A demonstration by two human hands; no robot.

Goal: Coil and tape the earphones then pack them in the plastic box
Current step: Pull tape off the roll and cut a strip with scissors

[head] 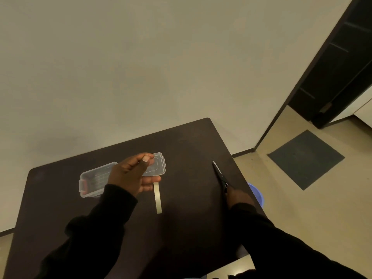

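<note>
Hanging from left hand (130, 176); tape strip (157, 198) points down.

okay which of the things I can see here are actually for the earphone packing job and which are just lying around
For the job:
- clear plastic box and its clear lid
- pale strip of tape hanging from the left hand
- black-handled scissors in the right hand

Just lying about:
- blue plastic tub beside the dark table
- grey floor mat

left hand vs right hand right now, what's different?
The left hand is raised over the plastic box, with a strip of tape hanging below its fingers; the right hand sits low at the table edge, gripping scissors. Left shows its fingers; right is mostly hidden. Both wear dark sleeves.
</note>
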